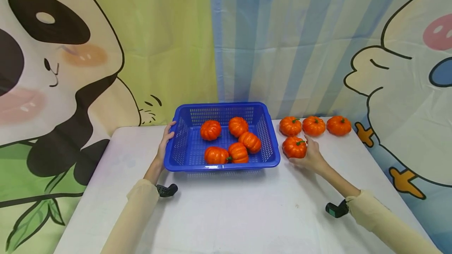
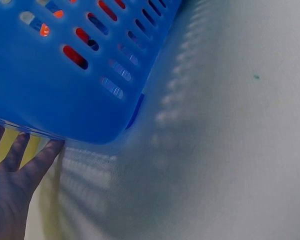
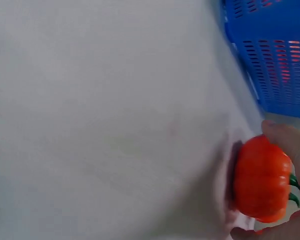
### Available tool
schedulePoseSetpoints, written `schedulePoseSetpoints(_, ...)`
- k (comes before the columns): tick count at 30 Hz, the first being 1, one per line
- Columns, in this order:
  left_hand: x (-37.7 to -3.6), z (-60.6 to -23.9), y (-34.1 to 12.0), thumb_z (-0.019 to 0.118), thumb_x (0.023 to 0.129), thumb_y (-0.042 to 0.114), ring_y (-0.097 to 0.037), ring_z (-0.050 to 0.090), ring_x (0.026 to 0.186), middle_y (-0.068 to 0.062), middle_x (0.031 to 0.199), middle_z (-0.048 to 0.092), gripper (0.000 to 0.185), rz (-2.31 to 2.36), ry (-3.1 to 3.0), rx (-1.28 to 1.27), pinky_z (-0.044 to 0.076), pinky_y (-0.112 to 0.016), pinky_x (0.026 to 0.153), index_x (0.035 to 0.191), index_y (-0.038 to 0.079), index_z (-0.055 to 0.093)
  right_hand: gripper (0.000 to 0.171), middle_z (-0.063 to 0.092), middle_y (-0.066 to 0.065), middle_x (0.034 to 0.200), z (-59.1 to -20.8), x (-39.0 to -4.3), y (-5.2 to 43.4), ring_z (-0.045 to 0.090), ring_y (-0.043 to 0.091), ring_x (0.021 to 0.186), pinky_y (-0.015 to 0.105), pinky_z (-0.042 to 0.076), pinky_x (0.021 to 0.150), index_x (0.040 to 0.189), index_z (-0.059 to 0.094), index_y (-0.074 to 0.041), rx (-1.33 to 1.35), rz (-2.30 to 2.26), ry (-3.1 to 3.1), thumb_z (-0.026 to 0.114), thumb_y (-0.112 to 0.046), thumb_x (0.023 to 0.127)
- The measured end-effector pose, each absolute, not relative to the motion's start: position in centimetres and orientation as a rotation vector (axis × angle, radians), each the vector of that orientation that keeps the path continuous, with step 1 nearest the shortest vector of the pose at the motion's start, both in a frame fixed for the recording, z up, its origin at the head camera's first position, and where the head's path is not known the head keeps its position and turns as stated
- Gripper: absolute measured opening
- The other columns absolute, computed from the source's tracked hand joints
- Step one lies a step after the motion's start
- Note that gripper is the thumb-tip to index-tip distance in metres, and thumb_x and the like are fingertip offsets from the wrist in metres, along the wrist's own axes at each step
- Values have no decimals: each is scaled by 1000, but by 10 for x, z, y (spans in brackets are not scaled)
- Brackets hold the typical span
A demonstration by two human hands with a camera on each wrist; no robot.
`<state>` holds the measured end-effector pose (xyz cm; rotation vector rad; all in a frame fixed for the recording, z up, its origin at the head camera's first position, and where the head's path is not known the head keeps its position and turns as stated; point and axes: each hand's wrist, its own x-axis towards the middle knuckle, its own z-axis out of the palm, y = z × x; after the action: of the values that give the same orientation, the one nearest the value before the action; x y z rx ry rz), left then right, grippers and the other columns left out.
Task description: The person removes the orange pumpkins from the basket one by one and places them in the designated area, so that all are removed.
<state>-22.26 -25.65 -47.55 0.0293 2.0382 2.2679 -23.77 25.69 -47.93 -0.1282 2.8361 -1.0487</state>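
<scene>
A blue plastic basket (image 1: 222,167) with slotted walls holds several small orange toy pumpkins (image 1: 210,130). At the basket's left side is my left hand (image 1: 163,144); in the left wrist view its fingers (image 2: 40,159) are spread and fairly straight, with their tips against the wall. To the right of the basket, my right hand (image 1: 312,159) grips an orange toy pumpkin (image 1: 294,147) with a green stem. The right wrist view shows thumb and fingers on opposite sides of that pumpkin (image 3: 261,177), which is close to the white tabletop.
Behind the gripped pumpkin, three more pumpkins stand in a row: one on the left (image 1: 290,126), one in the middle (image 1: 313,126) and one on the right (image 1: 339,125). A printed cartoon curtain (image 1: 247,50) hangs behind the white table (image 1: 229,214).
</scene>
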Motion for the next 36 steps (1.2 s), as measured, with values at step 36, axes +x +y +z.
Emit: schedulePoseSetpoints(36,-221,-473,-256,18,102,26,-23,25,132,-2,163,0,52,2284,2038,57,28,-33,100,153,29,12,54,49,12,146,-331,-144,138,52,38,128,48,52,91,143,46,-13,-868,-1084,2224,62,-29,94)
